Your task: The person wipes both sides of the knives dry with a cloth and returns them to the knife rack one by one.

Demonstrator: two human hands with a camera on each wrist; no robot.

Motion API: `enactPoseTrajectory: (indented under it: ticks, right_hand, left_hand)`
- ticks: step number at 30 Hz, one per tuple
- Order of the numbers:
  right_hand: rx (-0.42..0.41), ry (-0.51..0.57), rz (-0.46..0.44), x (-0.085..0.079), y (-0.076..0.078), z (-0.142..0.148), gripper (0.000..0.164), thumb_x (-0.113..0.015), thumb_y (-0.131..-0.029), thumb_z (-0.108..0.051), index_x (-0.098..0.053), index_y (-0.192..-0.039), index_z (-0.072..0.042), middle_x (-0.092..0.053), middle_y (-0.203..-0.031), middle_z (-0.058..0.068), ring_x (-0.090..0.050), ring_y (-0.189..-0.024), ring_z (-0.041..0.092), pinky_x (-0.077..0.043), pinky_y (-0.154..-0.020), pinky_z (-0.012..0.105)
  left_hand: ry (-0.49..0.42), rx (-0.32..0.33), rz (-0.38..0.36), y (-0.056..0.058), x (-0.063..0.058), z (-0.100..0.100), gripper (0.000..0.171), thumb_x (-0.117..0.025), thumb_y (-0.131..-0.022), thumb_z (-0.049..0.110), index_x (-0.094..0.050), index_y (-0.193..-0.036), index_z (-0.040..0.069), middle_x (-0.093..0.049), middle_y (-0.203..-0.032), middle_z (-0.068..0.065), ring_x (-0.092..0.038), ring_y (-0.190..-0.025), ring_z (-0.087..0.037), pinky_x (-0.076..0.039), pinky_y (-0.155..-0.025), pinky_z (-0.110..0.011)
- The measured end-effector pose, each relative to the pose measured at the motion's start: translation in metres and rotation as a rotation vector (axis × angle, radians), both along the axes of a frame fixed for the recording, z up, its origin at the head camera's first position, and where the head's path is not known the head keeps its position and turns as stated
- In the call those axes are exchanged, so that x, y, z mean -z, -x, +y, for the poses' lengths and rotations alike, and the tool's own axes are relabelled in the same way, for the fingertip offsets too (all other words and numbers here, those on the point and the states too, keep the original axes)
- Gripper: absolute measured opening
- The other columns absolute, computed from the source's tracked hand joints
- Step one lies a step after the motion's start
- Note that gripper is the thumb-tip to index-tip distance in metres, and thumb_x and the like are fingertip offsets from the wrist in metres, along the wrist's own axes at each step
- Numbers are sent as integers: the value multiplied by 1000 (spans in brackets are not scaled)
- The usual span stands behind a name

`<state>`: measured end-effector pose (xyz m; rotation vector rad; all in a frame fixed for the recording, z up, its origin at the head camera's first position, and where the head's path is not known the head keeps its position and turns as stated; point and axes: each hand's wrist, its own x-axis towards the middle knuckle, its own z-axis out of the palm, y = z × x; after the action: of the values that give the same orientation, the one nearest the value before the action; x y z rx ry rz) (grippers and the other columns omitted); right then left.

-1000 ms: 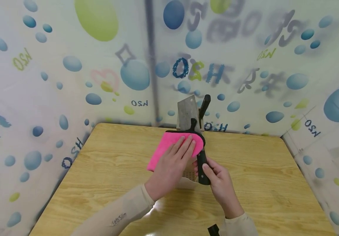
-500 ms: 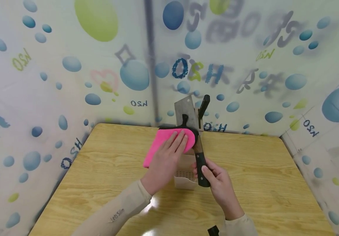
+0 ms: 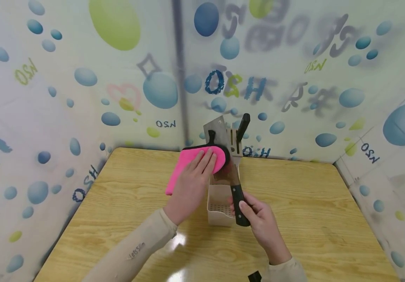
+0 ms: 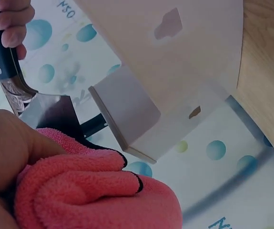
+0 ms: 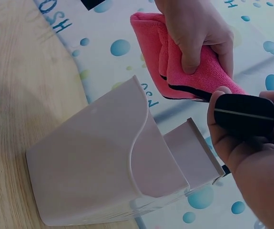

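My right hand [image 3: 263, 219] grips a cleaver [image 3: 239, 205] by its black riveted handle, the broad metal blade [image 3: 215, 124] pointing up and away, tilted left. A folded pink cloth [image 3: 181, 166] with black edging lies over the middle of the blade, under my left hand [image 3: 189, 186]. Fingers extended, that hand presses the cloth on the blade in the head view. Seen from the right wrist, its thumb [image 5: 191, 59] bears on the cloth folds. The left wrist view shows bare blade [image 4: 55, 114] between the handle and the cloth; the rest is covered.
Behind the cleaver stands a beige holder [image 3: 220, 220] with a perforated bottom and a slotted back. A black-handled knife [image 3: 243, 127] sits in a back slot. The wooden table [image 3: 135, 176] meets patterned walls at the back and sides. A small black object [image 3: 254, 275] shows at the bottom edge.
My left hand and the cloth have shifted left and slightly up. The cleaver's blade has tipped further left, its handle end dropping a little, and more of the holder shows.
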<state>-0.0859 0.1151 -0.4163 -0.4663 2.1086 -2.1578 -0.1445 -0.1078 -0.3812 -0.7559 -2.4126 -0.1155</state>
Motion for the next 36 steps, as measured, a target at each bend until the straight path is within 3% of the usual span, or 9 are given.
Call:
enactPoseTrajectory:
  ticks: [3,6,25,36]
  right_hand:
    - [-9,-8,2,1,-1,0,38,-47,-110,-11,-54,-137,16,-67,-116,31,-72,-97,20,-62,-87,31]
    - [-26,-6,-2,2,-2,0,40,-47,-110,-11,-52,-140,15,-63,-120,37,-72,-98,17,-62,-88,29]
    - [-98,17,29,4,-3,4,41,-46,-110,-7,-48,-143,16,-63,-120,38,-72,-101,17,-61,-89,27]
    - [-129,7,67,7,-5,6,41,-46,-110,-7,-47,-145,16,-64,-118,35,-71,-99,12,-63,-86,37]
  left_hand:
    - [4,-12,7,3,-2,-3,57,-61,-95,-8,-50,-150,-3,-50,-155,-19,-51,-141,-35,-47,-113,-42]
    - [0,-21,10,6,-4,-7,59,-62,-93,-9,-50,-150,-3,-50,-155,-20,-51,-141,-36,-46,-113,-43]
    - [-63,-85,8,20,-22,-19,60,-61,-90,-11,-51,-149,-2,-52,-154,-18,-54,-138,-35,-49,-110,-41]
    - [-75,-91,5,27,-26,-25,57,-60,-92,-10,-51,-148,-5,-51,-153,-21,-54,-138,-37,-48,-112,-43]
